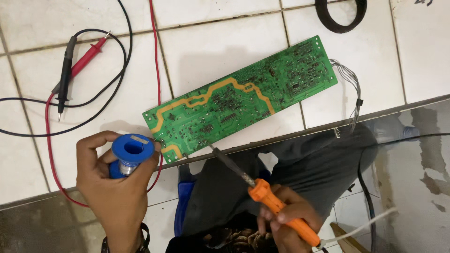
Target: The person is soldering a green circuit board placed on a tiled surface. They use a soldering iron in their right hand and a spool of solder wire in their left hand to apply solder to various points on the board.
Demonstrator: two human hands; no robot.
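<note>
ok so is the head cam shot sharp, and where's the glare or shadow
Head view: mostly sharp, the traces on the green circuit board read clearly. Soft sheen on the white tile surface, no harsh glare. A faint shadow lies on the tiles above the board, another beside the left hand holding the blue solder spool. The right hand with the orange soldering iron is slightly soft.

Head camera looks steeply down, close over the tiled surface.

Small pale rectangular label on blue solder spool's top rim; writing unreadable.
</note>
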